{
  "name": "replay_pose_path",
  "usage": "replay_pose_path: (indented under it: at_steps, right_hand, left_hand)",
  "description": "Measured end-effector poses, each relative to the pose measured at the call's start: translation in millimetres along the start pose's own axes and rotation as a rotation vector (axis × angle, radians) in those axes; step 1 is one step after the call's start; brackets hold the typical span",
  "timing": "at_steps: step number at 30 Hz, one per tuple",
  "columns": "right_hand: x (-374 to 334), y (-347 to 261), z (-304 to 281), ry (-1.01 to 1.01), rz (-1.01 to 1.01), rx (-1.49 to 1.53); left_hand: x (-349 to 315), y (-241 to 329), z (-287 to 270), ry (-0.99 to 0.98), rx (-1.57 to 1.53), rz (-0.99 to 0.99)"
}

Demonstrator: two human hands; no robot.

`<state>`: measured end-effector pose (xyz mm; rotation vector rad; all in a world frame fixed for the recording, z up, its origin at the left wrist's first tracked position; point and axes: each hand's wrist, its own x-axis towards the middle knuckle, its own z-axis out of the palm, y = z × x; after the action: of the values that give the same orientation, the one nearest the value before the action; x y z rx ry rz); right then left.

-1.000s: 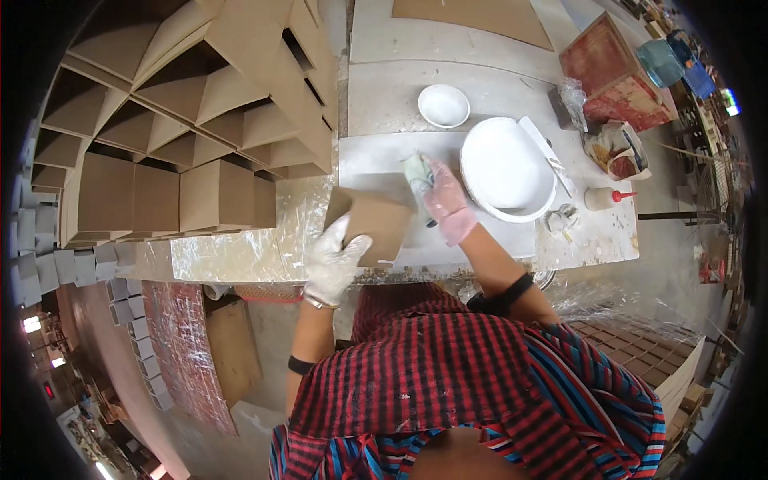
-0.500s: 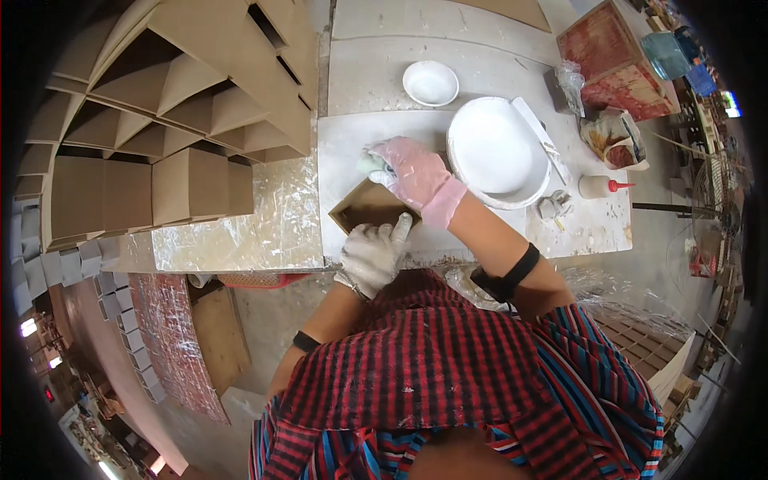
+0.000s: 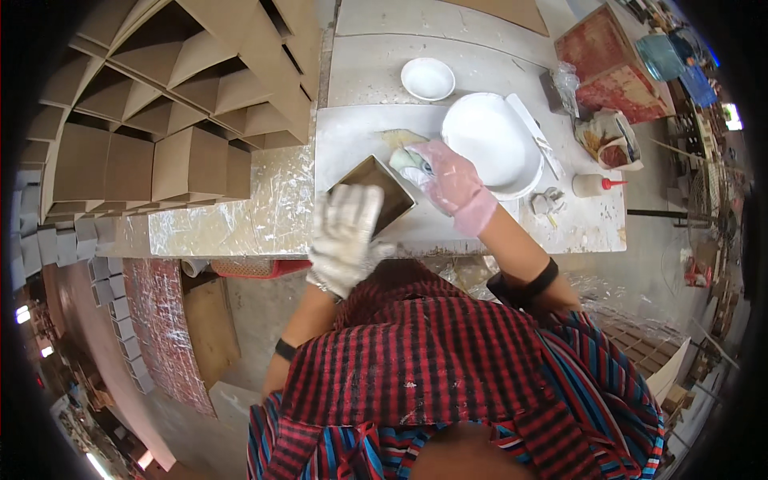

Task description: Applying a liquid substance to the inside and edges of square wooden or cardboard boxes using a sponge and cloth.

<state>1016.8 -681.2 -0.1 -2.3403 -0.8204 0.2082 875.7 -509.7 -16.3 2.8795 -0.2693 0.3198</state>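
Observation:
A small brown cardboard box stands on the white work board, its open top facing up. My left hand, in a stained whitish glove, reaches over the box's left side with fingers stretched and hides that part. Whether it presses on the wall I cannot tell. My right hand, in a pink rubber glove, is at the box's far right corner. Its fingers are curled by something pale green and white, too covered to name. Just beyond those fingers is a tan fan-shaped patch on the board.
Right of the box are a wide white basin with a flat white stick on its rim, and a red-tipped squeeze bottle. A white bowl stands behind. Stacked brown boxes fill the left.
My right hand has moved right and slightly nearer, off the box's far edge. My left hand has shifted left, with its fingers straightened. The box looks turned, with more of its inside showing.

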Motion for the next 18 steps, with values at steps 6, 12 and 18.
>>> replay_pose_path:
  at_steps: [6,12,18]
  right_hand:
    - [-35.4,-12.5,27.8,0.087,-0.093,-0.088]
    - [-66.8,-28.3,41.8,0.298,0.102,-0.198]
    - [-86.4,-74.7,91.5,0.176,0.108,-0.161]
  left_hand:
    - [-18.5,-39.3,-5.7,-0.213,-0.156,-0.193]
    - [-15.4,-53.6,8.8,-0.238,-0.181,-0.086]
    - [-15.8,-54.4,9.4,-0.278,-0.128,-0.068]
